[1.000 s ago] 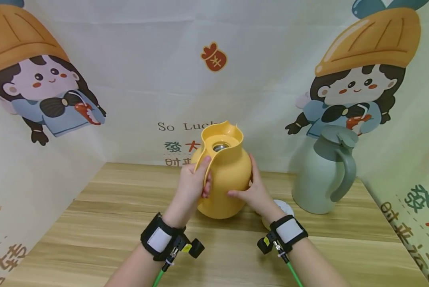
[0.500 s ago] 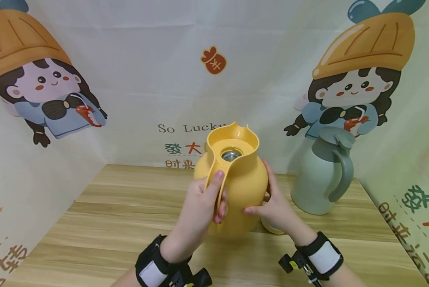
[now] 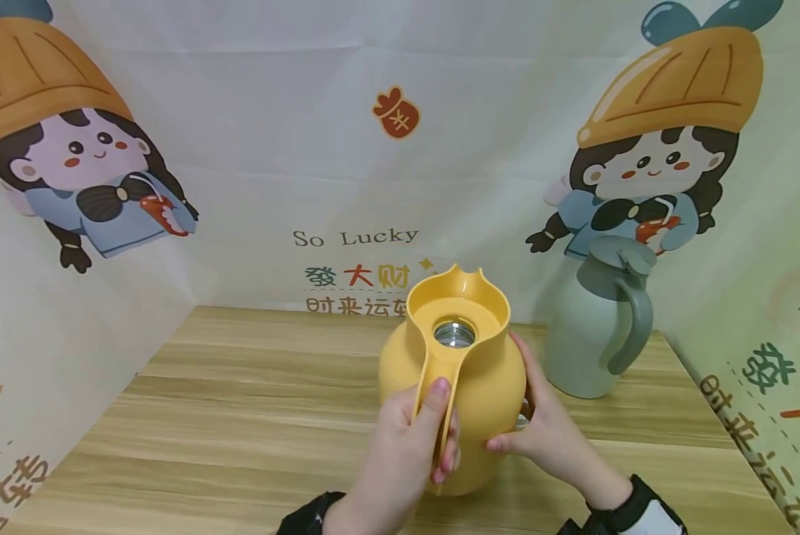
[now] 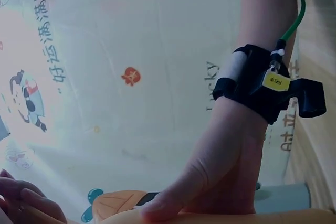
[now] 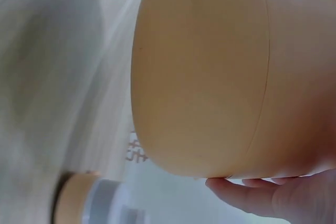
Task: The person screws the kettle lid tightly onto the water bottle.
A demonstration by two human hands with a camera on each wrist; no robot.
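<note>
A yellow vacuum jug (image 3: 466,394) without a lid is in the middle of the head view, its spout facing away and its metal-lined mouth showing. My left hand (image 3: 402,442) grips its handle, thumb on top. My right hand (image 3: 553,438) holds the round body from the right, thumb in front and fingers round the far side. In the right wrist view the jug's smooth base seems raised off the table. A yellow, grey and white lid (image 5: 89,200) shows in the right wrist view; the jug and right hand hide most of it in the head view.
A grey-green vacuum jug (image 3: 583,334) with its lid on stands at the back right. The wood-grain table (image 3: 252,401) meets a printed cloth backdrop (image 3: 272,148) at the back and sides.
Both hands have carried the yellow jug right and closer to me. Its mouth now shows more fully, and the lid on the table has become mostly covered.
</note>
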